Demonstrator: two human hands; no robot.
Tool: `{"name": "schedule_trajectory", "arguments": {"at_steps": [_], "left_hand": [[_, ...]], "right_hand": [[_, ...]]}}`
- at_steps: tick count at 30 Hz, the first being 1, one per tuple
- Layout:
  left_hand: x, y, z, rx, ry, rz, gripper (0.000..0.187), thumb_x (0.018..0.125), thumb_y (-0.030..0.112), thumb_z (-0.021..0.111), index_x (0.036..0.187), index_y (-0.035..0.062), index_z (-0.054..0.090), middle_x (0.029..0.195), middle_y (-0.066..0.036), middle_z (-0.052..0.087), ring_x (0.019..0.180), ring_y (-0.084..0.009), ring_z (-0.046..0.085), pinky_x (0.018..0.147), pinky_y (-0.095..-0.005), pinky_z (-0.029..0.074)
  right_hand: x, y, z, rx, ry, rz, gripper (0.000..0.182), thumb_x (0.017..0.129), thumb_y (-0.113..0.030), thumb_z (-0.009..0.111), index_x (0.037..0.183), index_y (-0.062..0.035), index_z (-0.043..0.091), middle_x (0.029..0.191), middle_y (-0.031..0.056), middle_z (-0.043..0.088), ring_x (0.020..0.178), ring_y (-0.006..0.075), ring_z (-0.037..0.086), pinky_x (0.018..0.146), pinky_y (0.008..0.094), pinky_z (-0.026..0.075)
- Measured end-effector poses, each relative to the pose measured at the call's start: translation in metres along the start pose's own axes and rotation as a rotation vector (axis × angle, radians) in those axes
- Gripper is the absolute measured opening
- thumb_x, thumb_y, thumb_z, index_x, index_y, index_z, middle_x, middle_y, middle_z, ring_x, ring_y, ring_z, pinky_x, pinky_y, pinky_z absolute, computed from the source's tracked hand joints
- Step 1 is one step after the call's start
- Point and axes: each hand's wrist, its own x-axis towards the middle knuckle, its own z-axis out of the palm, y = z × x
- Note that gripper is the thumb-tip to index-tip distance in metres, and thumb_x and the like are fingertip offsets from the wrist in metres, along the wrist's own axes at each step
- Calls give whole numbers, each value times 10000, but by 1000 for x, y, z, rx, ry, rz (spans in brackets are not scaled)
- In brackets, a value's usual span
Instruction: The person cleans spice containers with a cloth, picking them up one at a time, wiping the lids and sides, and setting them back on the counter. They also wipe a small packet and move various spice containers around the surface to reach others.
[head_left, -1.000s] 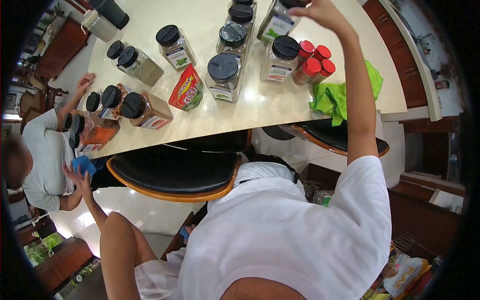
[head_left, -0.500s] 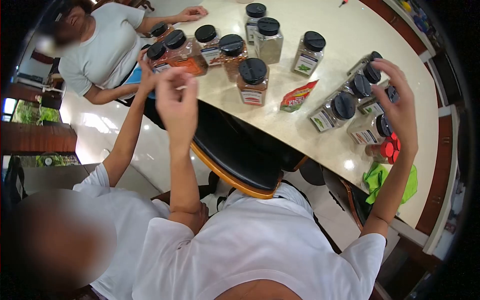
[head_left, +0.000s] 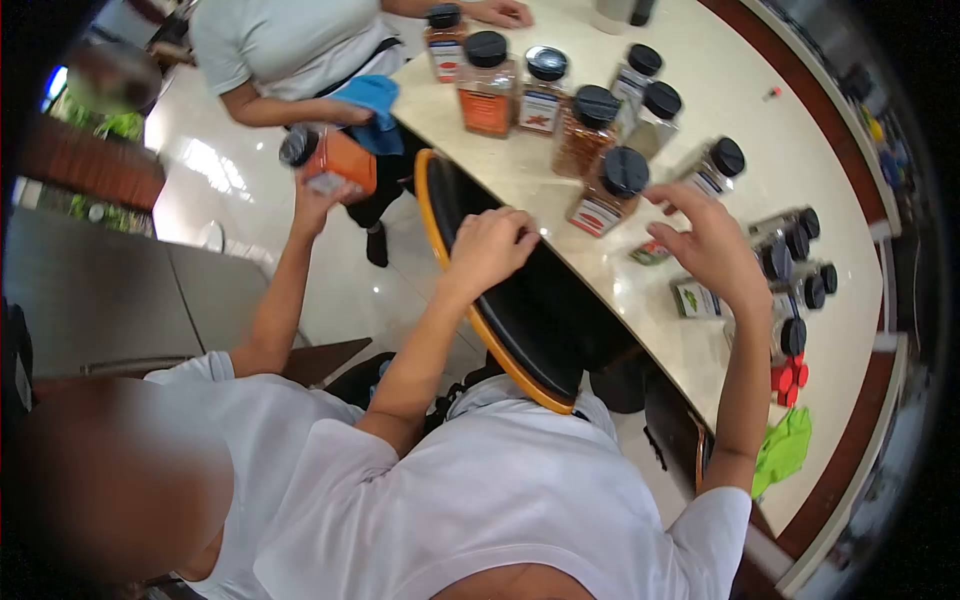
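Note:
My left hand (head_left: 490, 250) is above the black chair seat, beside the table edge, its fingers curled together with nothing visible in them. My right hand (head_left: 708, 240) hovers over the table with thumb and fingers apart, holding nothing. Its fingertips are near a black-lidded spice jar (head_left: 606, 190). Partly behind this hand lies a small red and green packet (head_left: 650, 252). Further right, several jars lie tilted or on their sides, among them one with a green-leaf label (head_left: 695, 298).
A co-worker at the left holds an orange-filled jar (head_left: 345, 162) off the table. Another person holds a blue cloth (head_left: 372, 100). More jars (head_left: 487, 85) stand along the table (head_left: 560, 225). Red-capped bottles (head_left: 790, 380) and a green cloth (head_left: 783, 452) are at the right. A wood-edged chair (head_left: 500, 330) is below.
The camera view has shifted. My left hand has come down and right to the table edge; my right hand has moved left, away from the lying jars. The co-worker now holds a jar away from the table.

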Motion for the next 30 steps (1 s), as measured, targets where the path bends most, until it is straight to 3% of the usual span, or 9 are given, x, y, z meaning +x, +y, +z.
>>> {"name": "schedule_trajectory", "arguments": {"at_steps": [3,11,15,19,20,23,24,27,30], "left_hand": [[0,-2,-1,-11,-75,-46,166,803,207,607,838,52,658,861,-112,645,818,-294,621,717,-383,478],[-4,1,3,161,-228,-34,158,815,233,604,840,83,648,872,-74,648,851,-261,618,780,-391,429],[-5,3,2,202,-266,-33,178,822,258,600,836,87,645,878,-68,645,852,-264,613,780,-391,423],[-7,-3,9,261,-286,-21,238,814,323,606,887,99,638,898,-76,646,874,-263,611,796,-395,411],[-9,-3,10,252,-294,-15,238,814,323,606,887,99,638,898,-76,646,874,-263,611,796,-395,411],[-10,-5,13,300,-279,21,279,810,345,606,925,92,633,922,-82,650,891,-266,609,802,-392,402],[-9,-5,14,294,-284,27,279,810,345,606,925,92,633,922,-82,650,891,-266,609,802,-392,402],[-9,-2,11,336,-312,11,289,810,348,606,939,90,631,939,-81,652,908,-263,606,803,-393,400],[-10,-3,9,307,-319,-7,291,810,352,607,936,90,631,949,-87,653,922,-261,603,811,-391,393]], "right_hand": [[-7,0,4,-40,59,-53,310,778,-94,637,1078,-31,590,1029,132,629,896,280,616,775,354,492],[-38,11,9,94,126,98,301,792,-70,637,1085,-21,586,981,127,645,872,198,605,647,316,480],[-64,13,12,211,128,89,319,786,-50,628,1102,-27,588,1027,113,642,873,209,595,759,308,467],[-90,11,22,281,242,108,369,747,-26,649,1112,-34,594,1146,129,594,1049,238,561,876,321,434],[-93,17,22,178,198,64,472,724,-13,665,1182,-61,557,1263,140,514,1156,273,505,952,344,401],[-86,17,44,48,311,101,586,714,-5,674,1262,-100,492,1365,145,406,1214,302,451,999,370,371],[-83,22,51,-26,335,95,641,721,5,669,1305,-133,444,1394,148,344,1188,319,452,973,379,398],[-75,22,64,-7,309,201,643,732,12,662,1314,-141,435,1356,160,370,1127,322,482,934,371,425],[-67,25,76,10,368,183,539,735,28,652,1230,-77,468,1252,160,430,1022,311,520,867,382,454]]}}
